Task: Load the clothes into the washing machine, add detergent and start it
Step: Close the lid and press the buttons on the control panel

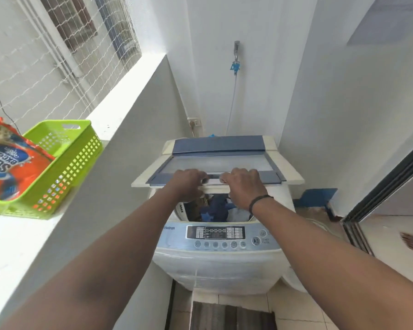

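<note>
Both hands grip the front edge of the washing machine lid (215,163): the left hand (186,184) and the right hand (244,189) sit side by side, fingers curled over it. Its long axis runs left to right, half raised over clothes (218,208) just below the hands. Nearer lies the control panel (216,236). Far left of the left hand, a green basket (65,167) with a detergent bag (12,163) stands on a white ledge (17,239).

The orange and blue detergent bag (8,163) in the green plastic basket (65,163) read "Surf excel" upside down, and the white top-load washing machine's grey control panel (221,236) had "START PAUSE" plus partly readable "boDrum".
</note>
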